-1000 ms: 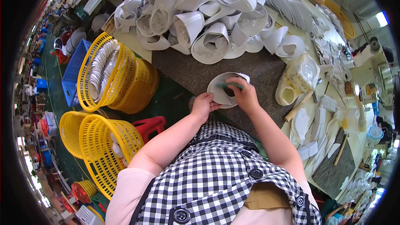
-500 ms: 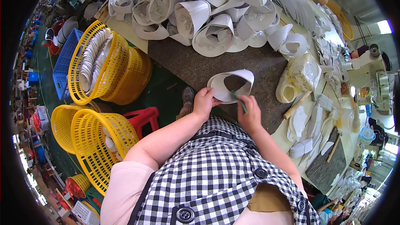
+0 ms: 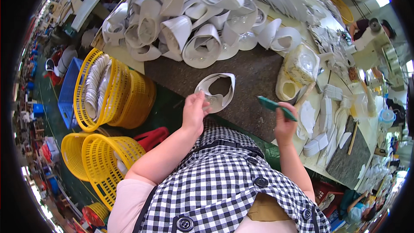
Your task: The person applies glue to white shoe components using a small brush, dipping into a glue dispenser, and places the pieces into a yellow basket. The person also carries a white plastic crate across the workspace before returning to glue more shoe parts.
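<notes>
Since 0.5 s ago: right hand [image 3: 285, 123] has left the white curved piece [image 3: 217, 90] and lifted away | right hand closed on green tool [image 3: 276, 108], near the piece | left hand [image 3: 195, 111] pinches piece's lower edge above dark tabletop [image 3: 254, 77] | white piece pile [image 3: 189, 13] behind | yellow baskets [image 3: 112, 90] at left

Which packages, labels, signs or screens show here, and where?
Clear plastic bag: on the table right of the dark mat, squarish, crinkled, holding pale yellowish pieces.
No labels, signs or screens can be made out.
</notes>
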